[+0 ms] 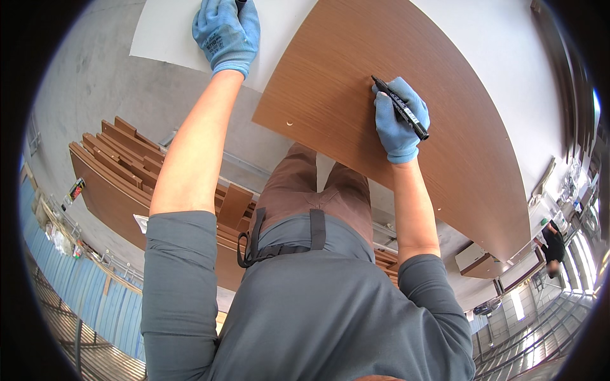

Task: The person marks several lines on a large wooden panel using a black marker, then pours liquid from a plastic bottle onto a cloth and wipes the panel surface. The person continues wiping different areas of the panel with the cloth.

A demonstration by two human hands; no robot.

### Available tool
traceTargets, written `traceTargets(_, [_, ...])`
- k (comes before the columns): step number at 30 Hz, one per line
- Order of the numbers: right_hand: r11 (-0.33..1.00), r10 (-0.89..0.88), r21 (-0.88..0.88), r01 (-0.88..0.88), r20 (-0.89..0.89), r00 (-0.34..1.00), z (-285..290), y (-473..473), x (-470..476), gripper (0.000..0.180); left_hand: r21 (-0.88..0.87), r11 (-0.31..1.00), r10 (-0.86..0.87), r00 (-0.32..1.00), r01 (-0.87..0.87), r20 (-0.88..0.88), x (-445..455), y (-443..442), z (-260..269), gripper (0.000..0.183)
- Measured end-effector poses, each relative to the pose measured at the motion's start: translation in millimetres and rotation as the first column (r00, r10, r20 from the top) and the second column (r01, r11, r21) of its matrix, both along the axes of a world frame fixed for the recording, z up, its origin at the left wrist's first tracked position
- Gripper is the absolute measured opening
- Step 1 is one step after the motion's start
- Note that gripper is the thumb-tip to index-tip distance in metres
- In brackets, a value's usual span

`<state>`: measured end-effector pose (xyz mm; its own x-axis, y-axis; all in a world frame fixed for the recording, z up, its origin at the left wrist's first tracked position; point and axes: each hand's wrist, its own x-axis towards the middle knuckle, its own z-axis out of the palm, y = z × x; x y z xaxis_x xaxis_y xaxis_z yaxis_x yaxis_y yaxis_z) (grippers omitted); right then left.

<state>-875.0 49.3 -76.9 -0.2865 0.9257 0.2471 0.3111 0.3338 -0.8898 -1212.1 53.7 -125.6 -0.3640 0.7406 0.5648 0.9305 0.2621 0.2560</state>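
My right hand (402, 116), in a blue work glove, grips a black marker pen (399, 105) over a brown wood-grain panel (343, 62). The pen slants, its tapered end pointing up and left; whether it touches the surface I cannot tell. At the top edge of the view is my left hand (228, 35), gloved too, above a white sheet or board (167, 31). Between its thumb and fingers shows a small black object (241, 4), partly cut off by the frame. Near the panel's closest corner is a small round hole (289, 123).
Stacked brown boards (114, 162) lie to the left, behind my arm, with a can (75, 189) beside them. Another white surface (495, 57) extends beyond the panel's curved edge. Far right, a person (553, 245) in dark clothing stands near plastic-wrapped items (574, 178).
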Motion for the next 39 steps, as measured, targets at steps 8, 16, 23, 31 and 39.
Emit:
traceTargets(8, [0.989,-0.086,-0.118,0.091,0.045,0.995,2.1,-0.2,-3.0,0.011,-0.003,1.000,-0.007,1.000,0.007,0.017,0.6,0.3,2.6,0.027])
traceTargets(16, [0.996,-0.082,-0.029,0.083,0.038,0.996,-4.1,2.7,0.2,0.012,-0.003,1.000,-0.007,1.000,0.007,0.023,3.4,1.6,3.2,0.027])
traceTargets(23, [0.999,-0.046,0.018,0.046,0.008,0.999,-2.3,1.1,-0.7,0.012,-0.007,1.000,0.004,1.000,-0.004,0.003,1.5,0.8,0.1,0.026])
traceTargets(31, [0.997,0.002,0.072,-0.004,0.019,1.000,-6.1,-3.9,7.3,0.016,0.021,0.999,-0.025,1.000,0.025,0.016,2.6,2.8,0.9,0.025])
traceTargets(39, [0.995,0.043,0.090,-0.045,0.026,0.999,0.2,-10.5,9.0,0.013,0.026,1.000,-0.011,1.000,0.011,-0.008,2.2,2.9,0.4,0.026])
